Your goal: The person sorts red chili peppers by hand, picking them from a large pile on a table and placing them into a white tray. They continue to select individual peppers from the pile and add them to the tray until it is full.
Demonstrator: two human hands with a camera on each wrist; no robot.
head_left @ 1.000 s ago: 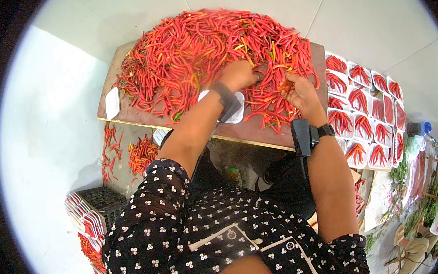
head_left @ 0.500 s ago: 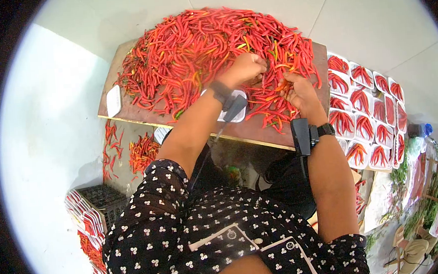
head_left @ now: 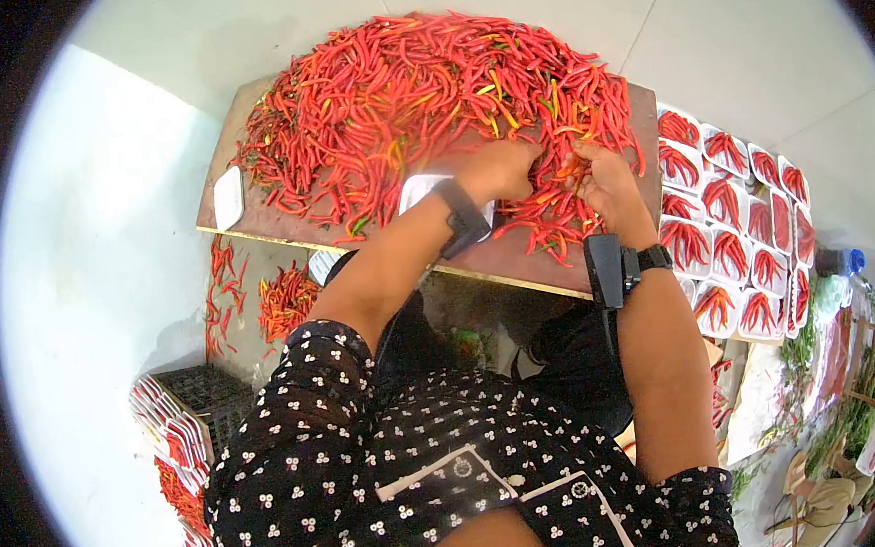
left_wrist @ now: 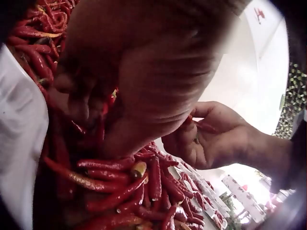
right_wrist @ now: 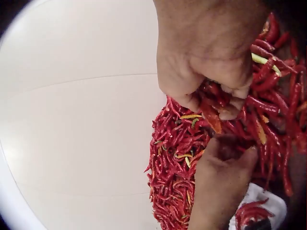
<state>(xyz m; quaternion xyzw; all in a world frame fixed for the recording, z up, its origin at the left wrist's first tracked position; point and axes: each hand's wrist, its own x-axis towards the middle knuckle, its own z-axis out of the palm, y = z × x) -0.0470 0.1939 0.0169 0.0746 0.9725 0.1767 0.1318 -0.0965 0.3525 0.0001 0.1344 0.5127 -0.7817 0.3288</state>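
Note:
A large heap of red chili peppers (head_left: 376, 87) covers the brown tabletop (head_left: 639, 121). My left hand (head_left: 501, 172) reaches down into the peppers, fingers curled. In the left wrist view a red chili (left_wrist: 101, 125) shows between its fingers and thumb. Close beside it, my right hand (head_left: 610, 191) grips several chilies (right_wrist: 211, 115) in its curled fingers, above the heap's right part. A white foam tray (head_left: 420, 189) lies under my left wrist, partly hidden by it. Some red chilies (right_wrist: 252, 211) lie in that tray in the right wrist view.
Filled white trays (head_left: 724, 201) stand in rows to the right of the table. Another white tray (head_left: 229, 198) lies at the table's left edge. More chilies (head_left: 287, 301) lie on the floor below, near a black crate (head_left: 205, 398) and stacked filled trays (head_left: 172, 430).
My left hand lifted slightly from the peppers, then came down again nearer the table's front, beside my right hand. The right hand, with its chilies, has barely moved.

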